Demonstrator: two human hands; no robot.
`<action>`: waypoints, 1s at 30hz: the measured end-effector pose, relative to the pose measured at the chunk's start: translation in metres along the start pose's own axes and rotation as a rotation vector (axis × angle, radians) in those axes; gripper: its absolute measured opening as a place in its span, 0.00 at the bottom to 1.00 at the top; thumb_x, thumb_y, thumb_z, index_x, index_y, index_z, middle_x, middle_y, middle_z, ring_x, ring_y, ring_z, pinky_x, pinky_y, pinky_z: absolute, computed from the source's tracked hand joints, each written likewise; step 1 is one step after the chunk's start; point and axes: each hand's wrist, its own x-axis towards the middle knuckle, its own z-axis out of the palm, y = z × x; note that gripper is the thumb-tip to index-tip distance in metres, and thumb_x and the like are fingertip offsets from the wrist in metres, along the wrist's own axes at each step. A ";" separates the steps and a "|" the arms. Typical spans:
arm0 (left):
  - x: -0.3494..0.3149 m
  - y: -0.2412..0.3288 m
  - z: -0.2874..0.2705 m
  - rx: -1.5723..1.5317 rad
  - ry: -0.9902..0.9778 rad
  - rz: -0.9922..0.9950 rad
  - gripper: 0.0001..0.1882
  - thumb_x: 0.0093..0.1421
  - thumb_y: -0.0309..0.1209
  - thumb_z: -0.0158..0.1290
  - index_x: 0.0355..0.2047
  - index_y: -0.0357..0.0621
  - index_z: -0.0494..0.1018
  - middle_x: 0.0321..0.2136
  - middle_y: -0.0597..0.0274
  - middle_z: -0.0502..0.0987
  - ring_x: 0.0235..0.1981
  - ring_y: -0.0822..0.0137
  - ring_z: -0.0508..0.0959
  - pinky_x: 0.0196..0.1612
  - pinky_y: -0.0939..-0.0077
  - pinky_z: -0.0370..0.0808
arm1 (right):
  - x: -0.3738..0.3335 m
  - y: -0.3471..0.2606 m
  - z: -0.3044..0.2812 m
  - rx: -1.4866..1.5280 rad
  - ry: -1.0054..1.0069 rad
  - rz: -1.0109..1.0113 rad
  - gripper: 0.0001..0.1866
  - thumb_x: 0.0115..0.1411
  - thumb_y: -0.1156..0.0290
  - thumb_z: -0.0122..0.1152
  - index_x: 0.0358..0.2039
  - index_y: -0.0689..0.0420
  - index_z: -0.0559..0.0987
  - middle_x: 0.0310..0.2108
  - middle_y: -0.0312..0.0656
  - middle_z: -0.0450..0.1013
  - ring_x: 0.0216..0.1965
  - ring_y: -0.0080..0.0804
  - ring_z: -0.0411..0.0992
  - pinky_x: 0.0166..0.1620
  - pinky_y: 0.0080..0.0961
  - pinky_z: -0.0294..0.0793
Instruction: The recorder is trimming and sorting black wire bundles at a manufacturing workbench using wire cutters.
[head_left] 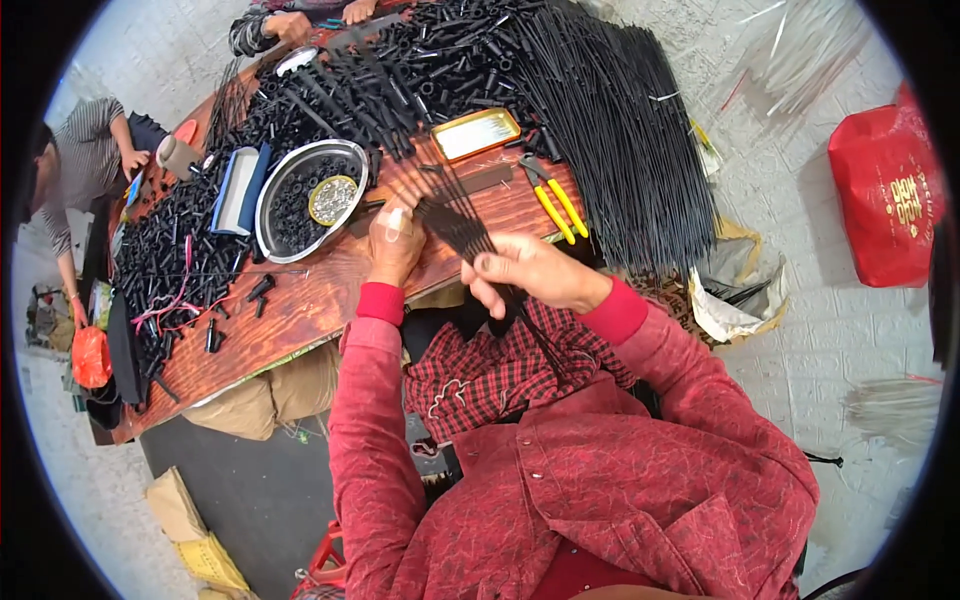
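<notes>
My right hand (pixel 535 270) is closed round a bundle of thin black rods (pixel 455 205). The rods slant from the table's front edge up to the far left, where short black tubes (pixel 375 100) sit on their ends, blurred by motion. Close by on the left, my left hand (pixel 395 245) rests at the table edge with its fingers curled. A pale plaster covers part of its back, and whatever its fingers hold is hidden. Ahead of it lies a flat dark bar (pixel 470 187).
Beside my left hand stands a metal bowl (pixel 262 225) of small black parts with a round tin (pixel 333 200). Yellow-handled pliers (pixel 560 207), a yellow tray (pixel 477 135) and a heap of long black rods (pixel 630 140) lie right. Two co-workers (pixel 90 150) (pixel 290 27) sit across.
</notes>
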 end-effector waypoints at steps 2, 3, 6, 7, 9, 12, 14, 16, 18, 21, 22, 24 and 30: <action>0.007 -0.001 -0.001 -0.058 -0.056 0.025 0.12 0.55 0.22 0.54 0.41 0.45 0.78 0.34 0.52 0.81 0.36 0.53 0.81 0.39 0.65 0.78 | -0.007 0.009 -0.007 -0.013 0.014 0.024 0.14 0.71 0.62 0.48 0.42 0.61 0.73 0.28 0.35 0.72 0.27 0.21 0.73 0.33 0.19 0.75; 0.014 0.003 -0.008 -0.101 -0.094 0.046 0.13 0.56 0.21 0.54 0.42 0.42 0.78 0.37 0.53 0.82 0.38 0.57 0.82 0.41 0.70 0.77 | -0.006 0.010 -0.008 -0.015 0.022 0.033 0.14 0.71 0.63 0.47 0.42 0.62 0.73 0.28 0.35 0.72 0.27 0.21 0.73 0.33 0.19 0.75; 0.020 -0.016 0.002 -0.064 -0.148 0.030 0.13 0.57 0.22 0.54 0.44 0.42 0.78 0.39 0.56 0.82 0.41 0.61 0.82 0.42 0.72 0.77 | -0.002 0.018 -0.014 -0.026 0.040 -0.022 0.13 0.72 0.64 0.46 0.42 0.61 0.73 0.28 0.35 0.72 0.27 0.21 0.73 0.34 0.19 0.75; 0.023 -0.020 0.005 -0.104 -0.121 0.034 0.13 0.58 0.22 0.54 0.44 0.43 0.78 0.40 0.57 0.82 0.42 0.62 0.82 0.43 0.72 0.77 | 0.001 0.020 -0.016 -0.018 0.045 -0.027 0.13 0.72 0.64 0.46 0.42 0.61 0.73 0.28 0.35 0.72 0.27 0.21 0.73 0.34 0.19 0.75; 0.039 -0.012 0.008 -0.114 -0.187 -0.017 0.13 0.58 0.21 0.53 0.44 0.41 0.77 0.38 0.57 0.82 0.41 0.62 0.81 0.45 0.73 0.76 | 0.006 0.025 -0.025 -0.048 0.101 -0.025 0.15 0.72 0.62 0.47 0.42 0.62 0.74 0.27 0.35 0.71 0.28 0.22 0.72 0.35 0.22 0.75; 0.017 -0.078 0.017 0.109 -0.083 0.139 0.14 0.57 0.18 0.49 0.43 0.40 0.77 0.38 0.55 0.81 0.44 0.57 0.80 0.56 0.65 0.70 | 0.022 0.038 -0.007 -0.040 0.048 -0.017 0.14 0.72 0.63 0.46 0.42 0.62 0.73 0.27 0.35 0.71 0.28 0.22 0.73 0.34 0.22 0.75; 0.040 -0.031 0.011 0.092 -0.207 0.269 0.17 0.56 0.18 0.48 0.46 0.40 0.75 0.47 0.51 0.77 0.48 0.54 0.78 0.61 0.63 0.66 | 0.014 0.050 -0.023 -0.062 0.085 -0.043 0.14 0.71 0.63 0.46 0.42 0.62 0.73 0.28 0.36 0.72 0.28 0.23 0.74 0.34 0.21 0.75; 0.038 -0.017 0.000 -0.164 -0.215 0.169 0.20 0.53 0.16 0.50 0.46 0.46 0.77 0.53 0.52 0.75 0.52 0.52 0.76 0.61 0.62 0.66 | 0.013 0.051 -0.016 -0.082 0.086 -0.056 0.15 0.71 0.63 0.46 0.41 0.63 0.73 0.27 0.36 0.73 0.28 0.23 0.74 0.34 0.20 0.76; 0.033 0.006 -0.021 -0.211 -0.257 0.133 0.21 0.54 0.17 0.50 0.49 0.43 0.76 0.55 0.53 0.74 0.60 0.53 0.69 0.65 0.61 0.60 | 0.016 0.058 -0.016 -0.083 0.100 -0.105 0.13 0.71 0.65 0.45 0.40 0.62 0.73 0.26 0.38 0.74 0.26 0.24 0.75 0.31 0.20 0.75; 0.029 0.051 -0.047 -0.307 -0.431 0.055 0.24 0.55 0.19 0.50 0.54 0.42 0.73 0.59 0.53 0.71 0.64 0.55 0.65 0.66 0.61 0.58 | 0.023 0.060 -0.025 -0.055 0.092 -0.129 0.13 0.71 0.64 0.45 0.39 0.62 0.73 0.25 0.37 0.74 0.24 0.24 0.74 0.30 0.19 0.75; 0.027 0.050 -0.051 -0.304 -0.445 0.136 0.24 0.57 0.21 0.49 0.56 0.42 0.72 0.60 0.53 0.70 0.64 0.56 0.64 0.66 0.61 0.58 | 0.027 0.058 -0.025 -0.085 0.095 -0.126 0.14 0.71 0.63 0.46 0.39 0.61 0.73 0.25 0.36 0.74 0.25 0.23 0.74 0.30 0.19 0.74; 0.027 0.048 -0.055 -0.305 -0.412 0.182 0.19 0.58 0.22 0.48 0.51 0.41 0.74 0.54 0.54 0.74 0.59 0.55 0.70 0.62 0.62 0.64 | 0.035 0.055 -0.021 -0.054 0.076 -0.133 0.14 0.70 0.63 0.46 0.38 0.62 0.73 0.26 0.38 0.75 0.25 0.23 0.75 0.30 0.19 0.75; 0.041 0.035 -0.043 -0.525 -0.397 0.076 0.14 0.58 0.28 0.55 0.45 0.39 0.72 0.54 0.54 0.73 0.57 0.60 0.71 0.60 0.67 0.66 | 0.061 0.046 -0.020 -0.061 0.152 -0.199 0.15 0.71 0.63 0.46 0.40 0.63 0.74 0.28 0.38 0.75 0.28 0.23 0.75 0.37 0.22 0.78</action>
